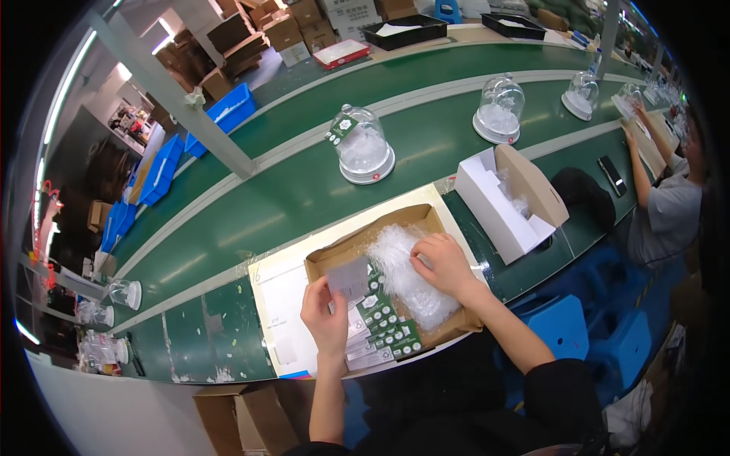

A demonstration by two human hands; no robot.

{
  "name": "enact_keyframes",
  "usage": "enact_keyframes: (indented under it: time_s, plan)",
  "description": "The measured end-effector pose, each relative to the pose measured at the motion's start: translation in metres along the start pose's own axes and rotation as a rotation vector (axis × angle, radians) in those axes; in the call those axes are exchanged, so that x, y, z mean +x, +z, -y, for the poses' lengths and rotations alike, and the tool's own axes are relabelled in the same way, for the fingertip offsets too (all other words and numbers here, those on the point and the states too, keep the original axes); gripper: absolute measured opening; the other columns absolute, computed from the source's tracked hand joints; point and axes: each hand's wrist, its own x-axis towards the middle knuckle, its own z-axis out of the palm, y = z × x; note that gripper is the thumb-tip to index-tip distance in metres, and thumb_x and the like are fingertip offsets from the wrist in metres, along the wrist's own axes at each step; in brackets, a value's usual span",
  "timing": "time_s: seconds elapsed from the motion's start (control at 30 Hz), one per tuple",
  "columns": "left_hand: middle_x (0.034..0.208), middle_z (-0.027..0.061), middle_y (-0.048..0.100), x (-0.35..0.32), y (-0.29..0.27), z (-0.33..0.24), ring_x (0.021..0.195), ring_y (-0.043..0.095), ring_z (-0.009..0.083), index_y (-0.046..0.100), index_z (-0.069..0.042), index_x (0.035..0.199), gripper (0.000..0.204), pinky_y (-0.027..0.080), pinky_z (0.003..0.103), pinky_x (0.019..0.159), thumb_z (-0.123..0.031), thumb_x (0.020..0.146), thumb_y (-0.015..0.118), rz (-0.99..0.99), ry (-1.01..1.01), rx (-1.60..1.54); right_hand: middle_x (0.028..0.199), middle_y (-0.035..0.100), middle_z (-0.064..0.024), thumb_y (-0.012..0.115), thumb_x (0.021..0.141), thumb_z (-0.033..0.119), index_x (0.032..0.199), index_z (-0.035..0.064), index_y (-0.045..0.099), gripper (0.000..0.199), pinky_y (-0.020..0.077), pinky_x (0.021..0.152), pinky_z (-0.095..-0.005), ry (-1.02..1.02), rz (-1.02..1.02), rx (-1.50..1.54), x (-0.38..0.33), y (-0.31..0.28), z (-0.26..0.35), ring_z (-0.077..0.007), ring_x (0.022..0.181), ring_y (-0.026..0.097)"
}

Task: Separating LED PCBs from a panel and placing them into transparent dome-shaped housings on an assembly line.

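Note:
My left hand (325, 318) is closed on a greyish card (348, 280), pinched between thumb and fingers above the left side of a shallow brown cardboard tray (318, 264). My right hand (447, 266) rests on a heap of clear plastic shreds (399, 254) in the tray, its fingers curled into them. Below the shreds, more of the clear stuff (433, 305) looks bagged or bunched. Several green and white printed cards (388, 336) lie overlapping in the tray's near left part.
Clear domes on white bases line the green conveyor (258, 209); the nearest dome (363, 148) has a green card against it. A white carton (494, 205) stands open at right. Beyond it a co-worker (661, 205) handles another dome. Blue stools (559, 323) are below right.

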Motion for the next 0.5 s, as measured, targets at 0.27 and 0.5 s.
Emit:
enact_keyframes:
  time_s: [0.27,0.5]
  plan:
    - [0.097,0.0118,0.064,0.050,0.025,-0.005,0.075,0.060,0.0090,0.031,-0.003,0.132,0.036,0.047,0.020,0.059,-0.005,0.099,0.046,-0.021,-0.276,-0.646,0.083,0.065,-0.0127,0.061,0.083,0.016,0.088,0.0059,0.065,0.012,0.0509,0.071,-0.0425,0.133,0.159,0.054,0.066,0.025,0.024,-0.0326,0.082,0.064]
    - [0.108,0.0153,0.066,0.040,0.029,0.046,0.094,0.063,0.0164,0.060,0.001,0.102,0.020,0.047,0.024,0.083,0.007,0.093,0.043,-0.104,-0.086,-0.298,0.077,0.068,-0.0144,0.061,0.081,0.025,0.082,0.0081,0.068,0.019,0.0531,0.068,-0.0452,0.147,0.346,-0.122,0.090,0.064,0.009,-0.0339,0.075,0.066]
